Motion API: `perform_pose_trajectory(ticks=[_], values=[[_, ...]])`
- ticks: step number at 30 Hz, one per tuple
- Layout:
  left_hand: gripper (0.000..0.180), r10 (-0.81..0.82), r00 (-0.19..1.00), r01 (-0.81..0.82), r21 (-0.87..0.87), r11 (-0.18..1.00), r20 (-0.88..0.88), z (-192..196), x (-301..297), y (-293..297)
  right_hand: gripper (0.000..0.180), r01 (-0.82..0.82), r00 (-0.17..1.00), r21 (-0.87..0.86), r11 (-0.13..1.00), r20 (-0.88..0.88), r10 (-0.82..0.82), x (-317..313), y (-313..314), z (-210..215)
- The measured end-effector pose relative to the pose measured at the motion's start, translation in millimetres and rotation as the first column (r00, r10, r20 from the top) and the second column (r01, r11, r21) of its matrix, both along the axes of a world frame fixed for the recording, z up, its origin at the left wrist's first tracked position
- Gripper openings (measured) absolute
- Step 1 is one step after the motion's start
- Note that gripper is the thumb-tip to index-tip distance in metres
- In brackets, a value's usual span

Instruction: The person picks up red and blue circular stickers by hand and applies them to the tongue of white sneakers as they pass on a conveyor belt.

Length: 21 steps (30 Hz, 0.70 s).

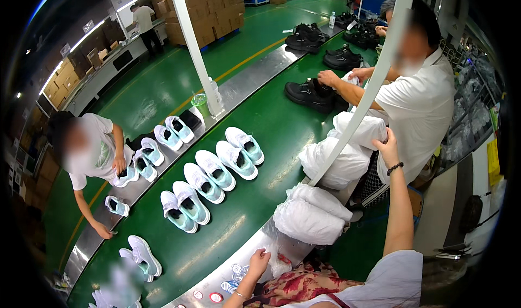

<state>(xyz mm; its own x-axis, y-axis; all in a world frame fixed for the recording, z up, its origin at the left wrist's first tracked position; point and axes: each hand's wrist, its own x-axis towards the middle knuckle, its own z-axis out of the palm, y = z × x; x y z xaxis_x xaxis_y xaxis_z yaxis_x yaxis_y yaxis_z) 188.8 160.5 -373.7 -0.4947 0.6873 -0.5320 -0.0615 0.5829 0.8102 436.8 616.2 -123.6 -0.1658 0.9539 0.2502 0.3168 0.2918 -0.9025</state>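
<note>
As the right hand (388, 146) pinches the right end of the topmost white bag (370, 129), the left hand (259, 263) curls over the near metal ledge (209, 281), its hold unclear; bag handling, seemingly, and shifting it demands steady fingers.

A long green-topped bench (277, 156) with shiny metal borders runs diagonally through the hall. A white upright post (189, 39) stands at its far edge, another white metal post (386, 66) at its near edge. Beyond the far edge spreads a glossy green floor (149, 104) with a painted yellow line (251, 61), stacked brown cardboard cartons (209, 9), a long grey counter (120, 61) and slim white strip lights (135, 1).
</note>
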Motion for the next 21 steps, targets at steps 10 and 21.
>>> perform_pose_trajectory(ticks=[10, 21], values=[[0.043, 0.051, 0.998, -0.051, 0.003, 0.999, 0.022, 5, -6, 12, 0.047, 0.037, 0.999, 0.001, 0.999, -0.014, -0.037, -10, 23, -23], [0.043, 0.012, 0.999, -0.012, -0.011, 1.0, 0.037, -4, -11, 15, 0.05, 0.054, 0.998, -0.026, 0.998, -0.028, -0.055, -16, 33, -29]])
